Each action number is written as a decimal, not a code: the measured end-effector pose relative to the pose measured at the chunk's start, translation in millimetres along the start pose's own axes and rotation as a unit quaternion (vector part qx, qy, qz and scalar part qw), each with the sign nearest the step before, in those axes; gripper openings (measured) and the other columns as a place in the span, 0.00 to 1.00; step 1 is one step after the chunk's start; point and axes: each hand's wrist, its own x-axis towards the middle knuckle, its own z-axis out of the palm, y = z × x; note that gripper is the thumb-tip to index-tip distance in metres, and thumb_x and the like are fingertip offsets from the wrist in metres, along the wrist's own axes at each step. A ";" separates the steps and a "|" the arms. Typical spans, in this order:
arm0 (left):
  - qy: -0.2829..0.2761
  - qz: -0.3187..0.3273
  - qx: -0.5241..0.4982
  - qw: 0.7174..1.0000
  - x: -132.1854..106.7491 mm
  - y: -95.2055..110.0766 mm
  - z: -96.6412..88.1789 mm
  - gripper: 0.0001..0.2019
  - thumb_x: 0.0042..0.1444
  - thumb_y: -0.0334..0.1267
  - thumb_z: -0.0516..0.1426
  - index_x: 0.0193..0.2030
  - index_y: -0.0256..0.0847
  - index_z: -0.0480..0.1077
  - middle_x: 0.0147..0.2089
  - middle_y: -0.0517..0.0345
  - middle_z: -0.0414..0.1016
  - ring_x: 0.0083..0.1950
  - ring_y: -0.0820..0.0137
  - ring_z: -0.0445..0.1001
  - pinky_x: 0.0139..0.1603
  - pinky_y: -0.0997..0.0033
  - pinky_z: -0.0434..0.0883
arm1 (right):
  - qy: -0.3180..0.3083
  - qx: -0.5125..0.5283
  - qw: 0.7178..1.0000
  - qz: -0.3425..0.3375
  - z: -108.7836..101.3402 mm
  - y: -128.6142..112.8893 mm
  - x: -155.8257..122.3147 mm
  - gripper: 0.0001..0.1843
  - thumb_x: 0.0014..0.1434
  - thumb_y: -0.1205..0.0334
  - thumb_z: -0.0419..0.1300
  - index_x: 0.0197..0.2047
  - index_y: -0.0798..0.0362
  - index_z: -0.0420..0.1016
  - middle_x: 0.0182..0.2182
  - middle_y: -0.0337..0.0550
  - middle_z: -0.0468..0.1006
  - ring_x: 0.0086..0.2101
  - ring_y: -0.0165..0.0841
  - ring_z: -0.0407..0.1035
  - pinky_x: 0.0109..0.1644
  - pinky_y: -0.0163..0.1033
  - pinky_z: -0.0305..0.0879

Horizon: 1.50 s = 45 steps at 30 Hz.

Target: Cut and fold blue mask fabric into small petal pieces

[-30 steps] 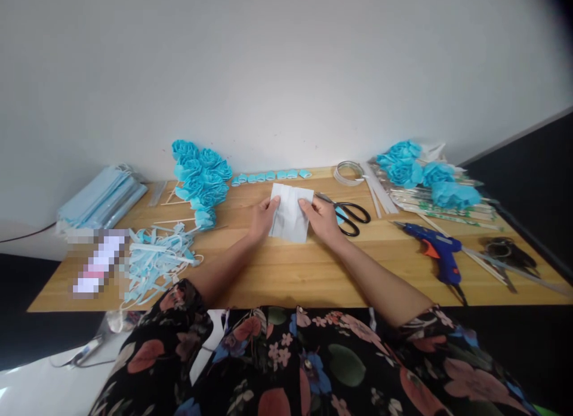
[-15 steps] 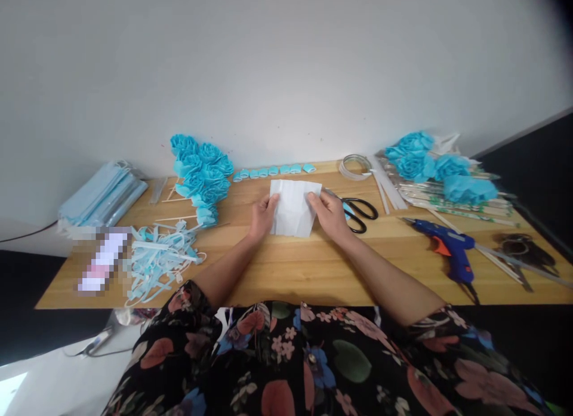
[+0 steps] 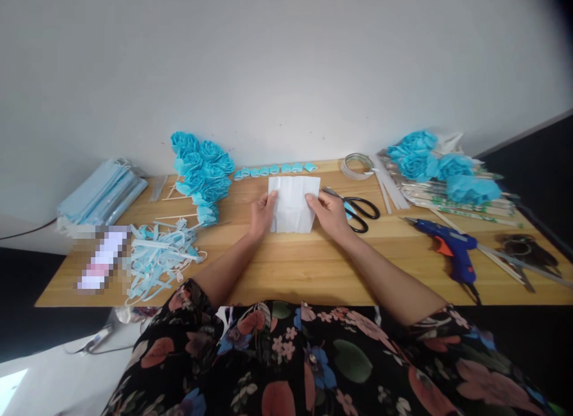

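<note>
A white, creased rectangular sheet [image 3: 293, 210] is stretched upright between my two hands over the middle of the table. It looks like thin mask fabric. My left hand [image 3: 263, 214] pinches its left edge with the thumb on the near face. On the opposite edge my right hand [image 3: 329, 212] grips the same way, the other fingers hidden behind the sheet. Black-handled scissors [image 3: 362, 214] lie just right of my right hand, a small blue piece [image 3: 348, 209] under them. Behind the sheet runs a row of small blue folded pieces [image 3: 274, 170].
Left are blue fabric roses [image 3: 201, 171], a pile of cut strips [image 3: 161, 255], stacked face masks [image 3: 102, 192] and a blurred phone-like object [image 3: 104, 258]. Right are a tape roll [image 3: 357, 165], more blue roses [image 3: 470, 188], a blue glue gun [image 3: 456, 249] and thin sticks [image 3: 501, 264].
The sheet has shifted slightly up and its lower edge now hangs straighter. Both hands keep their hold at nearly the same places.
</note>
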 end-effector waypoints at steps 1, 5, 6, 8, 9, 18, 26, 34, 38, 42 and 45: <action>0.000 0.000 -0.002 1.000 -0.3 0.1 0.0 0.25 0.57 0.61 0.56 0.25 0.40 0.60 0.24 0.64 0.54 0.27 0.76 0.53 0.28 0.74 0.54 | -0.001 0.002 1.000 -0.001 -0.1 0.2 -0.1 0.24 0.61 0.45 0.57 0.23 0.51 0.57 0.21 0.34 0.55 0.25 0.28 0.51 0.29 0.37 0.47; 0.011 0.007 -0.007 1.000 -1.1 2.2 -0.5 0.27 0.56 0.62 0.57 0.24 0.41 0.57 0.24 0.65 0.52 0.27 0.76 0.51 0.27 0.74 0.52 | 0.004 -0.002 1.000 -0.008 -0.8 0.1 -0.1 0.25 0.61 0.44 0.56 0.22 0.51 0.56 0.20 0.34 0.54 0.25 0.28 0.51 0.28 0.37 0.47; 0.014 0.009 -0.010 1.000 -1.4 3.8 -0.6 0.27 0.56 0.62 0.57 0.24 0.41 0.57 0.23 0.65 0.52 0.27 0.76 0.51 0.27 0.74 0.53 | 0.008 -0.007 1.000 -0.012 -1.1 -0.2 0.0 0.25 0.62 0.44 0.56 0.22 0.50 0.54 0.20 0.33 0.54 0.25 0.28 0.50 0.28 0.37 0.47; 0.016 0.008 -0.018 1.000 -2.3 8.0 -1.0 0.26 0.56 0.61 0.58 0.24 0.40 0.59 0.23 0.64 0.54 0.27 0.76 0.53 0.27 0.74 0.54 | 0.022 -0.021 0.999 -0.022 -1.6 -1.4 0.3 0.27 0.62 0.42 0.55 0.21 0.50 0.51 0.20 0.33 0.52 0.24 0.28 0.49 0.28 0.37 0.46; 0.015 0.006 -0.025 1.000 -2.7 10.3 -1.1 0.26 0.56 0.61 0.58 0.24 0.40 0.60 0.23 0.64 0.56 0.27 0.75 0.55 0.28 0.74 0.56 | 0.029 -0.028 0.999 -0.028 -1.8 -2.1 0.4 0.28 0.63 0.42 0.54 0.21 0.49 0.50 0.20 0.33 0.51 0.24 0.28 0.49 0.28 0.38 0.46; 0.011 -0.047 -0.124 0.991 -6.4 17.4 0.7 0.24 0.51 0.62 0.63 0.31 0.39 0.70 0.26 0.59 0.69 0.28 0.72 0.67 0.28 0.74 0.64 | 0.033 -0.056 0.996 -0.063 -2.5 -5.5 0.9 0.29 0.65 0.38 0.50 0.22 0.49 0.49 0.20 0.34 0.53 0.25 0.30 0.50 0.31 0.39 0.49; -0.004 -0.037 -0.082 0.996 -6.0 17.5 -2.4 0.24 0.53 0.61 0.62 0.30 0.38 0.72 0.27 0.60 0.71 0.31 0.72 0.70 0.31 0.75 0.66 | 0.044 -0.043 0.997 -0.051 -3.5 -3.4 0.8 0.28 0.65 0.41 0.52 0.22 0.49 0.48 0.20 0.34 0.51 0.26 0.30 0.50 0.31 0.39 0.48; -0.049 -0.080 -0.093 0.991 -2.5 -1.4 -0.8 0.27 0.44 0.58 0.68 0.40 0.35 0.77 0.36 0.54 0.79 0.33 0.69 0.74 0.35 0.71 0.71 | 0.044 -0.039 0.998 -0.031 -4.3 -5.0 1.2 0.29 0.64 0.37 0.52 0.23 0.49 0.48 0.21 0.34 0.50 0.26 0.30 0.50 0.30 0.38 0.47; -0.048 -0.065 -0.090 0.993 -1.4 -8.4 -1.2 0.26 0.47 0.57 0.67 0.40 0.34 0.77 0.36 0.53 0.80 0.32 0.71 0.74 0.34 0.73 0.70 | 0.040 -0.040 0.998 -0.032 -4.3 -5.5 0.6 0.29 0.64 0.37 0.52 0.23 0.49 0.49 0.21 0.34 0.51 0.26 0.30 0.50 0.31 0.38 0.48; -0.036 -0.056 -0.083 0.994 -0.4 -8.5 -1.3 0.24 0.49 0.59 0.65 0.37 0.35 0.76 0.32 0.57 0.77 0.32 0.71 0.73 0.33 0.73 0.69 | 0.037 -0.042 0.998 -0.033 -3.9 -4.4 0.6 0.29 0.64 0.38 0.52 0.23 0.49 0.49 0.21 0.34 0.51 0.26 0.30 0.50 0.31 0.38 0.48; -0.020 -0.059 -0.070 0.996 0.0 -8.0 -1.6 0.24 0.51 0.60 0.64 0.33 0.36 0.74 0.27 0.60 0.73 0.31 0.70 0.72 0.33 0.73 0.68 | 0.038 -0.041 0.998 -0.039 -3.6 -2.9 0.8 0.29 0.64 0.37 0.52 0.23 0.49 0.49 0.21 0.34 0.51 0.26 0.30 0.50 0.31 0.38 0.48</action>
